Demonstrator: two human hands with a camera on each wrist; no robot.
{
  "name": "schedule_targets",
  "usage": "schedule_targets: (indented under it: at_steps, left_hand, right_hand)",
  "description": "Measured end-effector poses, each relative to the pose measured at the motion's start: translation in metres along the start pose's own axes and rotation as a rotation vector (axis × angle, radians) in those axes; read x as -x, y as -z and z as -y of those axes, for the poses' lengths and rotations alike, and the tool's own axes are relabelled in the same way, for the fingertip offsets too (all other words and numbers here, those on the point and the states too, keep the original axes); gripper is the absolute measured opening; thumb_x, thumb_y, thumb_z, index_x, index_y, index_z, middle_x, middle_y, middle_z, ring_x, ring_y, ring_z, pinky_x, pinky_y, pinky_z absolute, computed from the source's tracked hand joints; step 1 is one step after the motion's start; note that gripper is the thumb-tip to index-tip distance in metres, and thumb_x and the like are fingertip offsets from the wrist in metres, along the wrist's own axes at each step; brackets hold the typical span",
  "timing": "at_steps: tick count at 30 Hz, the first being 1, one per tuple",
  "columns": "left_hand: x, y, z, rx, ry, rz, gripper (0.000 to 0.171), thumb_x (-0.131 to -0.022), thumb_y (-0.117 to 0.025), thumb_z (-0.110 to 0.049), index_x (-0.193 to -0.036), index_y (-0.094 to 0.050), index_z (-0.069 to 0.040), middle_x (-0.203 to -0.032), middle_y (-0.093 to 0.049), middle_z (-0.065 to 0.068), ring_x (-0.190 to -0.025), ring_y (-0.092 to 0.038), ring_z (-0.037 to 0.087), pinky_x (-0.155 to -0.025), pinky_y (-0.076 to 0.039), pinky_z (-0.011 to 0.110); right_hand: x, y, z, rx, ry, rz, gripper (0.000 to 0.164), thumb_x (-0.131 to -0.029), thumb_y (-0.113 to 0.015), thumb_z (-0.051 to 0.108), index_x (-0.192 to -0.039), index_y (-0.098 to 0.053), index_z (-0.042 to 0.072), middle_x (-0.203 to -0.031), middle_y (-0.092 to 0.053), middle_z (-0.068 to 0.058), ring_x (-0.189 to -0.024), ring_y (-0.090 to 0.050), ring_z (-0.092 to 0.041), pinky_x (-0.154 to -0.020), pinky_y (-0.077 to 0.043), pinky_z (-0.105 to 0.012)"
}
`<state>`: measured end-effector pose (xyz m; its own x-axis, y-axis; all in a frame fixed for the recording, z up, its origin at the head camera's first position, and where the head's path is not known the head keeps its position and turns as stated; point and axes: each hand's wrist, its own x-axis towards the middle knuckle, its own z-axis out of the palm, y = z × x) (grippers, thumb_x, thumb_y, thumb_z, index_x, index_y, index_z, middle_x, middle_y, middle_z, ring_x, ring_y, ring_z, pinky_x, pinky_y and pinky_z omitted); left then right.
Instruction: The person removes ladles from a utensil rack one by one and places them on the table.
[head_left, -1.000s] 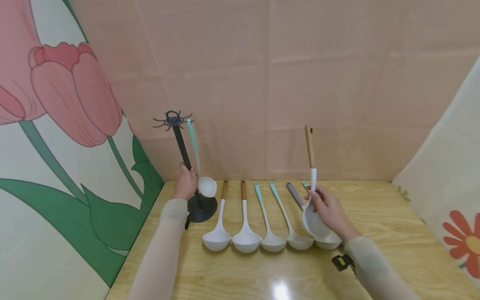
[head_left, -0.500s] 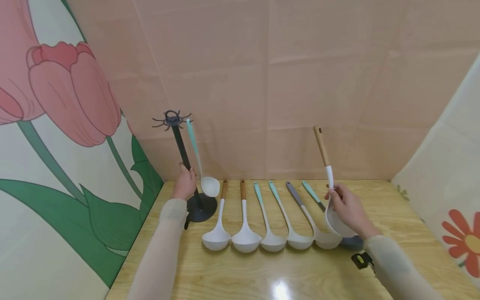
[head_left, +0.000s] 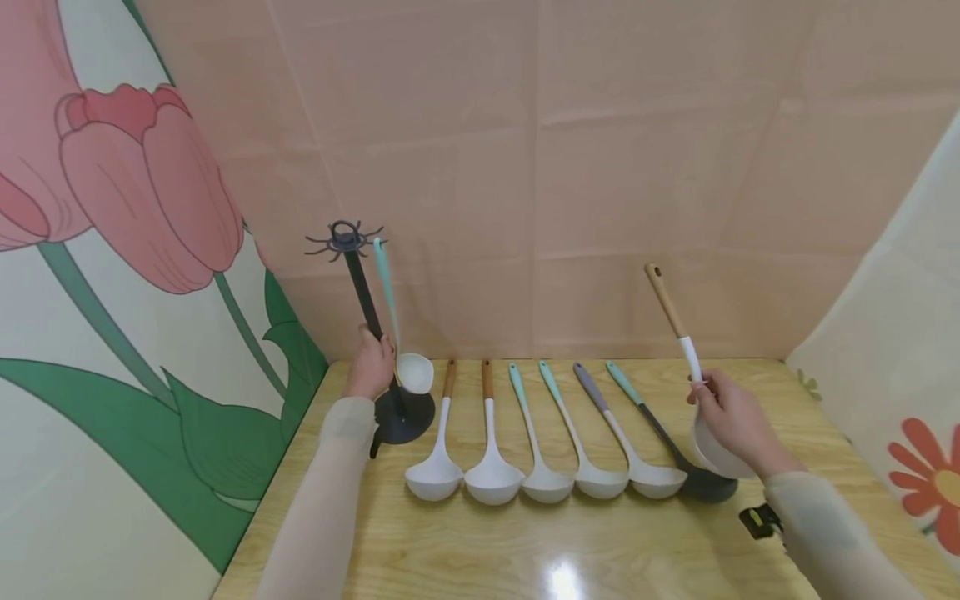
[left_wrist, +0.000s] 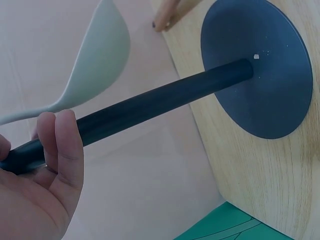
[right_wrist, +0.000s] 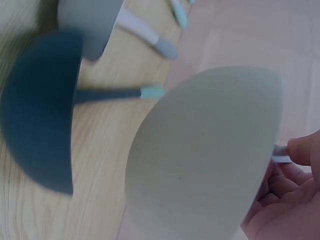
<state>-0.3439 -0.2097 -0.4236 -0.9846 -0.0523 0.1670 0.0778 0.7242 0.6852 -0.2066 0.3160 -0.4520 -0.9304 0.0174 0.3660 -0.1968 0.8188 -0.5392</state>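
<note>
My left hand (head_left: 371, 365) grips the black post of a utensil stand (head_left: 362, 287), fingers curled round it in the left wrist view. From one of the stand's top hooks hangs a ladle with a turquoise handle (head_left: 385, 275), its white bowl just beside my hand. At the right, my right hand (head_left: 738, 421) pinches a white ladle with a wooden handle (head_left: 666, 302) low on its stem, handle pointing up and tilted left. Its pale bowl (right_wrist: 210, 150) fills the middle of the right wrist view. Below it lies a dark ladle with a turquoise handle (head_left: 705, 483).
A row of ladles lies on the wooden table (head_left: 480, 558), handles toward the back wall: white ones with brown handles (head_left: 491, 475), turquoise handles (head_left: 546, 485) and a grey-purple handle (head_left: 591, 387). The stand's round base (head_left: 405, 417) sits at the back left.
My right hand has carried the wooden-handled ladle rightward, tilting its handle further left and uncovering the dark ladle. The hanging ladle swings slightly. My left hand stays on the post.
</note>
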Motion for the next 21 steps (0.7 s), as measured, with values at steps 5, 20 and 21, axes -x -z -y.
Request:
schedule_targets:
  at_steps: [5,20,21]
  left_hand:
    - [-0.001,-0.001,0.001,0.011,0.002,0.004,0.050,-0.103,-0.027,-0.027,-0.140,-0.011,0.003,-0.093,-0.055,0.016,-0.082,-0.057,0.031,-0.078,-0.046,0.045]
    - [-0.001,-0.001,0.002,0.009,0.024,0.029,0.054,-0.103,-0.025,-0.031,-0.143,-0.008,0.001,-0.092,-0.055,0.014,-0.079,-0.057,0.028,-0.072,-0.047,0.041]
    - [-0.002,-0.002,0.003,0.006,0.021,0.028,0.054,-0.103,-0.025,-0.031,-0.143,-0.007,0.001,-0.092,-0.055,0.015,-0.079,-0.057,0.029,-0.073,-0.047,0.041]
  right_hand:
    - [-0.002,0.009,-0.012,0.051,-0.019,0.004,0.027,-0.099,-0.042,0.015,-0.111,-0.052,-0.007,-0.085,-0.066,-0.015,-0.075,-0.061,-0.027,-0.062,-0.043,-0.036]
    - [0.007,0.004,-0.066,0.132,-0.148,0.179,0.034,-0.099,-0.040,0.016,-0.109,-0.050,-0.014,-0.079,-0.065,-0.015,-0.060,-0.053,-0.015,-0.053,-0.039,-0.032]
    - [0.008,0.004,-0.069,0.138,-0.163,0.195,0.034,-0.099,-0.039,0.016,-0.109,-0.049,-0.015,-0.078,-0.065,-0.014,-0.060,-0.053,-0.015,-0.053,-0.039,-0.032]
